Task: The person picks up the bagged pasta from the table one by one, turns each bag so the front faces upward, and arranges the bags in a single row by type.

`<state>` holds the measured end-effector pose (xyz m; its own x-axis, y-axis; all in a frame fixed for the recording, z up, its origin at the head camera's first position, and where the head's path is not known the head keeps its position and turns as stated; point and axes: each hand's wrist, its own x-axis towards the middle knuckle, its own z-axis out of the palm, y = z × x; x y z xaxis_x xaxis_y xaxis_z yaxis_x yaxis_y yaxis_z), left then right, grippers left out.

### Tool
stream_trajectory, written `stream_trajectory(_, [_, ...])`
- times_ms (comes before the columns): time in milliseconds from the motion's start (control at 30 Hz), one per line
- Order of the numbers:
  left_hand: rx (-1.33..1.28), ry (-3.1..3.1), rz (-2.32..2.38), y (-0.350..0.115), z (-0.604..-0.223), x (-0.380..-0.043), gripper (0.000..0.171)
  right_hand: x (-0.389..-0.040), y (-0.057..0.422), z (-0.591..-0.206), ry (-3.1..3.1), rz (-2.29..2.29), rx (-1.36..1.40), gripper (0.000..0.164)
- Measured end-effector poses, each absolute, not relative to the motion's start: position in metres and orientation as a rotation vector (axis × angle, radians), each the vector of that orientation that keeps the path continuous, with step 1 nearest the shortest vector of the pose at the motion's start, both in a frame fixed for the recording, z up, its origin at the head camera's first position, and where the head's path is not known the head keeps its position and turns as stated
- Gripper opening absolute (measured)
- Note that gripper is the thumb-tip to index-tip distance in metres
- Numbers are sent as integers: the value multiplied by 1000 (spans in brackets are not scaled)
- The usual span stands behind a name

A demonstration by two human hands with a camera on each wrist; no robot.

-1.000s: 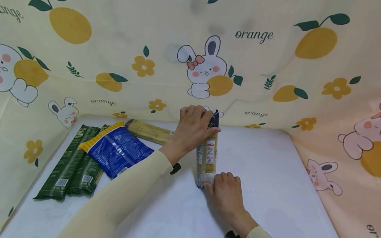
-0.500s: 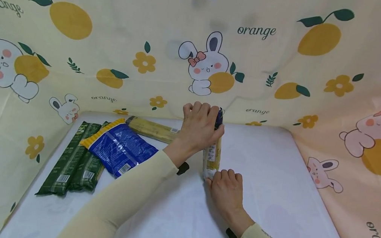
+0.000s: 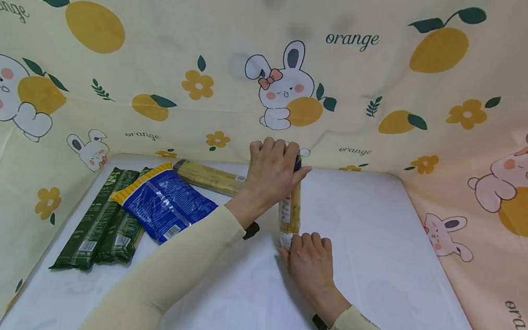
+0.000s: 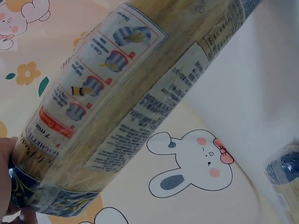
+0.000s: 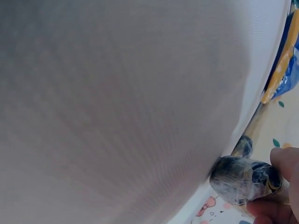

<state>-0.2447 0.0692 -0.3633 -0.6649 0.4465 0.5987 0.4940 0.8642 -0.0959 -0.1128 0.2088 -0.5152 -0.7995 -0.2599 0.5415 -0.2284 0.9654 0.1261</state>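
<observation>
In the head view, a clear-wrapped packet of spaghetti [image 3: 290,214] is held lengthwise away from me, above the white table. Its upper, dark-blue end is gripped by my left hand [image 3: 270,173], which hides part of it. At the near end, my right hand [image 3: 313,263] pinches the packet's clear wrapper between thumb and fingers. The left wrist view shows the spaghetti packet's printed cooking label [image 4: 88,79] close up, with a bit of the left hand [image 4: 7,175] at its blue end. In the right wrist view, fingers of the right hand [image 5: 285,186] hold the crinkled end [image 5: 243,182].
On the table [image 3: 376,279], two green packets [image 3: 94,223] lie side by side at the left. A blue packet with a yellow edge [image 3: 166,203] lies partly over them. Behind it is another long yellowish packet [image 3: 208,177]. A patterned cloth [image 3: 374,91] stands around the back and sides.
The spaghetti packet has turned a little, so its printed label faces less toward the head camera, and its near end has moved slightly away. Both hands keep hold of it.
</observation>
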Motion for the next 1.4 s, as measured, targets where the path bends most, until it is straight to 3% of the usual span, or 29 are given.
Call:
stream_trajectory(533, [-740, -2435, -197, 51, -364, -252, 43, -114, 203, -513, -2568, -8, 412, 52])
stream_trajectory(867, [-925, -2375, -266, 36, -365, -256, 41, -115, 219, -504, -2484, 125, 579, 46])
stream_trajectory(1100, [-1028, -2378, -259, 27, -366, -259, 38, -124, 233, -508, -2569, 111, 433, 51])
stream_trajectory(1400, [-979, -2472, -306, 13, -377, -265, 31, -134, 219, -515, -2888, 227, 290, 62])
